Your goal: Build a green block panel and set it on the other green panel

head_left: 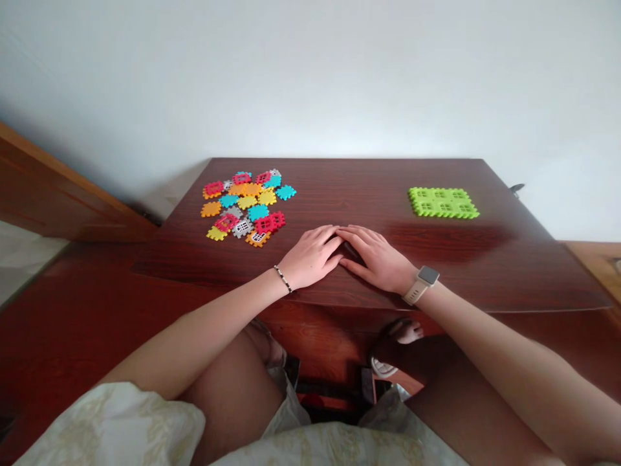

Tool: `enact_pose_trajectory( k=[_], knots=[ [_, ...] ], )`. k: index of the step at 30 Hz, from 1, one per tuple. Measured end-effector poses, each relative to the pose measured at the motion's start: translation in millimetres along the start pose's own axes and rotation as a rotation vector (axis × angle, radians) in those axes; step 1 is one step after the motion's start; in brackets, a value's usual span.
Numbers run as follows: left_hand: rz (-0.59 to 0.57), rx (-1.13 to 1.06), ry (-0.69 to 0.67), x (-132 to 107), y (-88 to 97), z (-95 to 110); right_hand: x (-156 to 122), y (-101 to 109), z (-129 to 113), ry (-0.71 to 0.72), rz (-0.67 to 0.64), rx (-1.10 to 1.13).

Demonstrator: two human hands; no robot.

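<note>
My left hand (pixel 310 257) and my right hand (pixel 376 259) lie flat on the dark reddish-brown wooden table (pixel 339 181), with their fingertips meeting near the middle. Neither hand holds anything. To the upper left of my left hand is a loose pile of multicoloured plastic interlocking waffle tiles (pixel 242 206), the nearest pieces just beyond its fingertips. A lime-green panel of joined waffle tiles (pixel 443 202) lies flat at the far right, well away from my right hand.
A beaded bracelet (pixel 283 278) circles my left wrist, and a smartwatch (pixel 421 283) sits on my right. A white wall (pixel 310 77) rises behind the table. A small dark object (pixel 517 188) shows past the far right corner, and a wooden panel (pixel 48 188) stands at the left.
</note>
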State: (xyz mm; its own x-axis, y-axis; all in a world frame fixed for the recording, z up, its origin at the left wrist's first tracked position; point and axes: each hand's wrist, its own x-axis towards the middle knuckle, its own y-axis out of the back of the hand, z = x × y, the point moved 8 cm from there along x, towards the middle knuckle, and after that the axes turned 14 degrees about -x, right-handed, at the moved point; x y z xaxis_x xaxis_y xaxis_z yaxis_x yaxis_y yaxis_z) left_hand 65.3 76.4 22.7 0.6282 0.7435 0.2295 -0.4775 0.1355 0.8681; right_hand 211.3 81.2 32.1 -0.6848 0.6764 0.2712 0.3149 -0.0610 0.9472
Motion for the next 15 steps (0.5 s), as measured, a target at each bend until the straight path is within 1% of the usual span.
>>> enact_pose_trajectory(
  k=[5, 15],
  knots=[
    [0.027, 0.009, 0.035, 5.0, 1.9, 4.2, -0.5, -1.3, 2.4, 0.004, 0.005, -0.004],
    [0.043, 0.001, 0.031, 2.9, 2.0, 0.5, 1.0, -4.7, 2.4, 0.016, 0.011, -0.022]
  ],
)
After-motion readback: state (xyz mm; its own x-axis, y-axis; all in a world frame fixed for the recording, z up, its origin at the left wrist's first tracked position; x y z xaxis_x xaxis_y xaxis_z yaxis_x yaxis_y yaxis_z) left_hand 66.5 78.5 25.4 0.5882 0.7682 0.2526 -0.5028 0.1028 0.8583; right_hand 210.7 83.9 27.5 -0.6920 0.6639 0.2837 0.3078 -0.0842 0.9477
